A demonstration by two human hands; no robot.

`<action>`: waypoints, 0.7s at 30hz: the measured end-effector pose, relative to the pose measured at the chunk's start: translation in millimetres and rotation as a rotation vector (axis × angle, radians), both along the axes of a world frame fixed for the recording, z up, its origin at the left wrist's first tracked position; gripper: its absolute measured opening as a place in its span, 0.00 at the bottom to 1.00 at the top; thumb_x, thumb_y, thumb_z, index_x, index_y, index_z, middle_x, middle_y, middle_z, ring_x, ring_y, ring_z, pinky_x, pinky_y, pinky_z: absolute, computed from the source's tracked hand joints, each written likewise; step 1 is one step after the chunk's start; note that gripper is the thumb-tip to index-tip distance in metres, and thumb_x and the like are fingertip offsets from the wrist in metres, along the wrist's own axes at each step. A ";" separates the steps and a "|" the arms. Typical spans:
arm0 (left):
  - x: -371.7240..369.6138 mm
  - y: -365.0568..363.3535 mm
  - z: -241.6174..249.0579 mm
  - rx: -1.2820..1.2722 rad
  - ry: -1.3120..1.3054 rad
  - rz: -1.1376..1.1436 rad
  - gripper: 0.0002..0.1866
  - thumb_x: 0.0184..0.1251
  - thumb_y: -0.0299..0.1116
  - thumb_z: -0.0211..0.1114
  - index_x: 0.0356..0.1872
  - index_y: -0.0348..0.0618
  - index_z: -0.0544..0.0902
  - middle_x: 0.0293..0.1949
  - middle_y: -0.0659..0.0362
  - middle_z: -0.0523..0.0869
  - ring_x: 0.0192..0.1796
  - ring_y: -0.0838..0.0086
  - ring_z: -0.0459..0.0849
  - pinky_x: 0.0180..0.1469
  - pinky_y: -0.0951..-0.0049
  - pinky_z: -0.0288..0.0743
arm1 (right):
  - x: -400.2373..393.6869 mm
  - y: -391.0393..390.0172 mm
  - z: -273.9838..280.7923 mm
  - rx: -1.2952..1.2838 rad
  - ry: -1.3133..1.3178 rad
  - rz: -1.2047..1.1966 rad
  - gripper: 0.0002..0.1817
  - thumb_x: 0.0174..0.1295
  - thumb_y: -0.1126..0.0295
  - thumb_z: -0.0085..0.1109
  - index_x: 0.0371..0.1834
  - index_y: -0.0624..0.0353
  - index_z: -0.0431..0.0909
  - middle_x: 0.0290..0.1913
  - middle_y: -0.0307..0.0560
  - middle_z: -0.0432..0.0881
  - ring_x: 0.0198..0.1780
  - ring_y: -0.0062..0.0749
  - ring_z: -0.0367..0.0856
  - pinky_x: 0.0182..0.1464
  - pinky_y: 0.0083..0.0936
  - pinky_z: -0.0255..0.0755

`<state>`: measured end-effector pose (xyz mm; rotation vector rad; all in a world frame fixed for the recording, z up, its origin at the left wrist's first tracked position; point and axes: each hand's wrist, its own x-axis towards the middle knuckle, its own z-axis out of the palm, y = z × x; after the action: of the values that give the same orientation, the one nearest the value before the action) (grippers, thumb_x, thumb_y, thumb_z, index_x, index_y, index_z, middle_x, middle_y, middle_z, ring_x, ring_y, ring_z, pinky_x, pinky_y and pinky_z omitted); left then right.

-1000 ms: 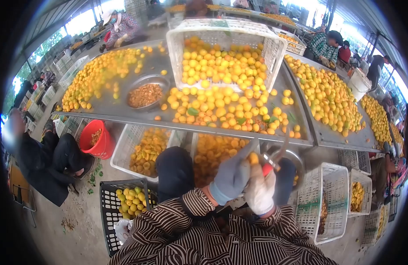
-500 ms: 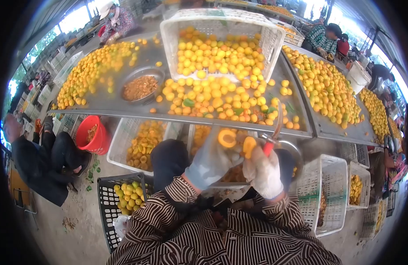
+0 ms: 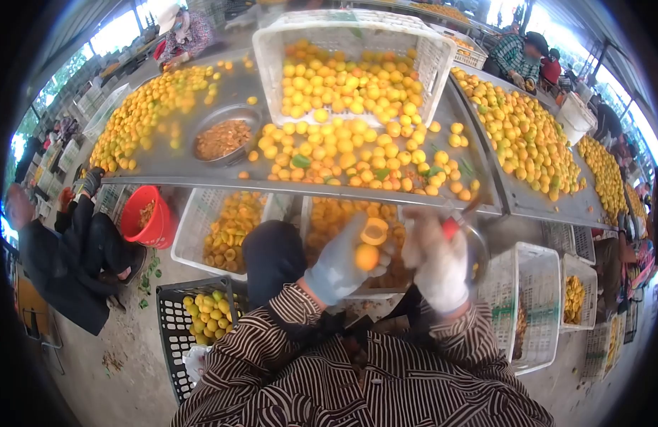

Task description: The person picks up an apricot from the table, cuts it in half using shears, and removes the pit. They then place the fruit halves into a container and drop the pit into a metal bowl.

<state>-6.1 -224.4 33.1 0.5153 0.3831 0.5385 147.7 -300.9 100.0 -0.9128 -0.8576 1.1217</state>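
My left hand (image 3: 337,262), in a pale grey-blue glove, is closed around apricot pieces. A cut apricot half (image 3: 375,231) shows its hollow at the fingertips, with a rounder orange apricot piece (image 3: 366,257) just below. To its right, my right hand (image 3: 443,270), white-gloved and blurred by motion, grips a knife by its red handle (image 3: 450,228); the blade is smeared and points up and right. Both hands are apart, above a white crate of apricot halves (image 3: 322,213) under the table edge.
A metal table (image 3: 272,186) holds loose apricots (image 3: 336,153), a tipped white crate (image 3: 261,71) and a metal bowl of pits (image 3: 222,139). Below are a red bucket (image 3: 169,231), a black crate (image 3: 174,313) and white crates (image 3: 549,320). Co-workers sit left (image 3: 51,256) and far right (image 3: 517,57).
My right hand and the knife have drawn away from the fruit to the right. An orange piece that was by my right fingers is gone from there; two pieces now show at my left hand.
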 end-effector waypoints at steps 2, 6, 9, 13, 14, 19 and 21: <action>2.0 -5.8 14.6 0.128 0.112 -0.023 0.32 0.80 0.58 0.35 0.48 0.39 0.77 0.34 0.58 0.82 0.34 0.75 0.79 0.37 0.74 0.73 | -5.8 12.9 16.4 0.153 0.144 -0.079 0.14 0.72 0.62 0.52 0.35 0.62 0.78 0.20 0.38 0.72 0.21 0.24 0.67 0.27 0.22 0.64; 5.1 -20.4 32.2 0.493 0.306 0.011 0.34 0.79 0.61 0.32 0.40 0.40 0.78 0.27 0.61 0.80 0.26 0.76 0.76 0.31 0.76 0.71 | -1.5 31.3 12.1 0.199 0.372 -0.018 0.24 0.74 0.53 0.49 0.21 0.53 0.66 0.17 0.38 0.65 0.19 0.27 0.62 0.24 0.25 0.58; 6.9 -23.7 32.7 0.551 0.318 0.023 0.34 0.79 0.61 0.33 0.40 0.39 0.77 0.25 0.61 0.79 0.24 0.77 0.76 0.29 0.77 0.71 | -6.4 30.9 9.3 0.231 0.325 -0.053 0.25 0.75 0.52 0.48 0.20 0.53 0.66 0.17 0.37 0.65 0.18 0.26 0.61 0.23 0.24 0.55; 11.6 -30.1 30.8 0.525 0.377 0.088 0.32 0.79 0.59 0.36 0.39 0.39 0.77 0.24 0.60 0.79 0.24 0.78 0.76 0.28 0.79 0.71 | -7.5 27.3 6.3 0.265 0.224 -0.037 0.23 0.77 0.58 0.44 0.20 0.53 0.65 0.16 0.36 0.64 0.18 0.24 0.60 0.23 0.24 0.55; 12.8 -32.2 28.4 0.519 0.403 0.130 0.30 0.79 0.57 0.39 0.39 0.39 0.77 0.25 0.60 0.79 0.24 0.78 0.76 0.28 0.79 0.71 | -11.3 25.8 6.3 0.265 0.225 -0.041 0.23 0.77 0.58 0.44 0.20 0.53 0.65 0.16 0.36 0.64 0.18 0.24 0.60 0.23 0.24 0.55; 27.5 -42.8 14.2 0.611 0.569 0.358 0.25 0.79 0.54 0.46 0.44 0.38 0.76 0.28 0.59 0.81 0.24 0.79 0.79 0.26 0.78 0.74 | -23.0 21.9 1.8 0.164 0.287 -0.263 0.18 0.74 0.66 0.46 0.22 0.53 0.64 0.18 0.35 0.62 0.19 0.23 0.61 0.22 0.24 0.53; 31.7 -29.6 -19.7 1.544 0.603 0.785 0.22 0.80 0.50 0.45 0.45 0.39 0.75 0.33 0.60 0.81 0.25 0.81 0.78 0.24 0.82 0.73 | -17.7 27.8 -12.4 0.232 0.441 -0.151 0.19 0.75 0.64 0.47 0.21 0.51 0.65 0.17 0.34 0.61 0.19 0.24 0.60 0.20 0.25 0.50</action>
<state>25.6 -254.1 13.3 2.0890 0.7124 1.4383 130.1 -273.2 87.6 -0.5005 -0.5316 1.0149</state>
